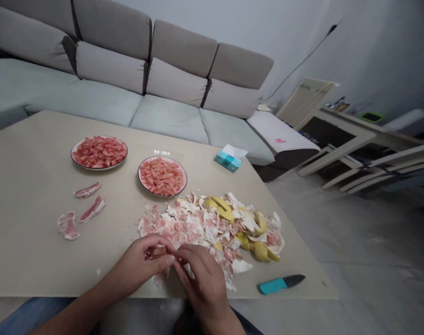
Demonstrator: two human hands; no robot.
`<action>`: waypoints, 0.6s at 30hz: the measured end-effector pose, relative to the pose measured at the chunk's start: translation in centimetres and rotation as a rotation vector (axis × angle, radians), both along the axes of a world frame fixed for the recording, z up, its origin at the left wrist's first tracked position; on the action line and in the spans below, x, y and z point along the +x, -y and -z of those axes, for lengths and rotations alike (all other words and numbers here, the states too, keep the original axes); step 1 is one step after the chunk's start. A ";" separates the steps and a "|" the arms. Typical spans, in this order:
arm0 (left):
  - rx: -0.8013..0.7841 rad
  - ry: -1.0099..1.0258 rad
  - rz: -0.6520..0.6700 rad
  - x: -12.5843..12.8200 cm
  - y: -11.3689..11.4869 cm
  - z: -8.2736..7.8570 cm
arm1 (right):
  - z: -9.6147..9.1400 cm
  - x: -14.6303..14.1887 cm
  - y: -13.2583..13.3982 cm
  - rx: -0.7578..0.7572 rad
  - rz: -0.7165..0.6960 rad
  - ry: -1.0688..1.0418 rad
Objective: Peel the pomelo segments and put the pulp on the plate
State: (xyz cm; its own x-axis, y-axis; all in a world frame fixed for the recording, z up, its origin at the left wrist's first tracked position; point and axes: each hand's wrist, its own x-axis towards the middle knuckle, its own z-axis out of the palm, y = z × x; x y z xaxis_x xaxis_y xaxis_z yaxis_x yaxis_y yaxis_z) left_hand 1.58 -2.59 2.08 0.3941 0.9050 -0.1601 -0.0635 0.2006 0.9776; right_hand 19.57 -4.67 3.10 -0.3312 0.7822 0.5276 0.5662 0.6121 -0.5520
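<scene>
My left hand [142,263] is curled round a pinkish pomelo segment [158,251], of which only a small part shows. Its thumb and fingertips meet those of my right hand [207,281], which is closed in a pinch; what lies between the right fingertips is hidden. Just beyond both hands spreads a heap of torn pomelo membrane and white pith [191,223], with yellow peel [224,209] on its right side. Three unpeeled pomelo segments [92,208] lie to the left. Peeled pink pulp fills one plate [140,179] behind the heap and another plate [72,159] farther left.
A folding knife with a teal handle [272,285] lies near the table's front right corner, its dark blade out. A blue tissue box [228,161] stands by the right edge. Behind the table [34,158] runs a grey sofa [170,116]; chairs and a desk [358,125] are at right.
</scene>
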 end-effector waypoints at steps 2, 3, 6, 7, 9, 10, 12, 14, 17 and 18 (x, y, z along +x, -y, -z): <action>-0.012 -0.020 0.017 -0.2 -0.1 -0.1 | -0.3 0.0 -0.1 -0.072 0.004 -0.060; -0.034 -0.018 0.022 -0.2 -0.2 -0.2 | -0.5 0.0 -0.2 -0.123 0.017 -0.110; -0.122 0.004 0.009 -0.1 -0.3 -0.7 | -1.1 0.1 -0.7 -0.336 0.049 -0.300; -0.154 0.020 -0.005 -0.1 -0.3 -0.9 | -1.2 0.2 -0.8 -0.427 0.043 -0.369; -0.211 0.069 -0.042 -0.1 -0.4 -1.3 | -1.2 0.4 -1.1 -0.623 0.022 -0.514; -0.230 0.095 -0.059 -0.1 -0.4 -1.4 | -1.1 0.5 -1.2 -0.717 0.017 -0.585; -0.252 0.138 -0.083 -0.3 -0.3 -1.5 | -1.0 0.6 -1.3 -0.882 0.027 -0.708; -0.259 0.160 -0.092 -0.4 -0.2 -1.5 | -0.9 0.5 -1.2 -0.991 0.037 -0.768; -0.228 0.117 -0.109 -0.5 -0.6 -1.7 | -1.0 0.0 -1.3 -1.029 0.041 -0.766; -0.194 0.083 -0.130 -0.5 -1.1 -1.8 | -1.1 -0.3 -1.6 -1.009 0.047 -0.754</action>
State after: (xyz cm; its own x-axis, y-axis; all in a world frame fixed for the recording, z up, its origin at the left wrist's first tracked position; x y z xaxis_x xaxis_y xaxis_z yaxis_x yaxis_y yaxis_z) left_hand 1.06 -1.51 3.90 0.2955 0.9046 -0.3072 -0.1799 0.3685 0.9120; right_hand 19.29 -3.04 4.18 -0.1698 0.9492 -0.2648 -0.0831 -0.2815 -0.9560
